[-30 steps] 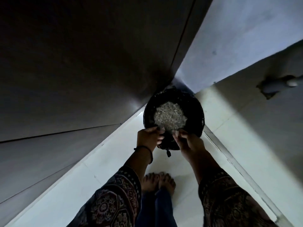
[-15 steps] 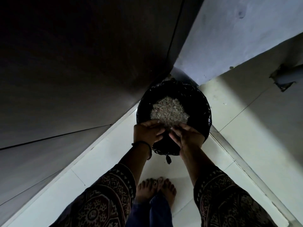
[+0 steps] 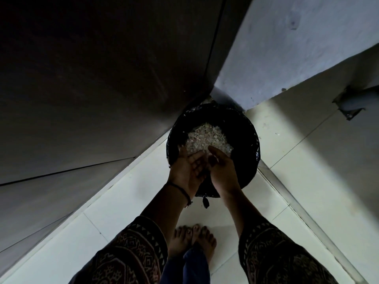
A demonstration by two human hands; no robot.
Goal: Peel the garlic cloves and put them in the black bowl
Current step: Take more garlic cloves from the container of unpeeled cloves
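Observation:
A round bin lined with a black bag [image 3: 247,128] stands on the floor in the corner. Inside it lies a heap of pale garlic skins [image 3: 207,136]. My left hand [image 3: 187,170] is over the bin's near rim, palm up with the fingers straight. My right hand [image 3: 222,169] is beside it, fingers straight and angled across the left palm, the two hands touching. I see nothing gripped in either hand. No garlic cloves and no black bowl are in view.
A dark panel [image 3: 102,89] fills the left side and a blue-grey wall [image 3: 297,48] rises behind the bin. The floor is white tile [image 3: 297,156]. My bare feet [image 3: 192,240] stand just short of the bin. A dark fitting [image 3: 348,105] sits at the right.
Both hands have moved forward over the bin and their fingers have gone from curled to straight. The view has come closer to the bin.

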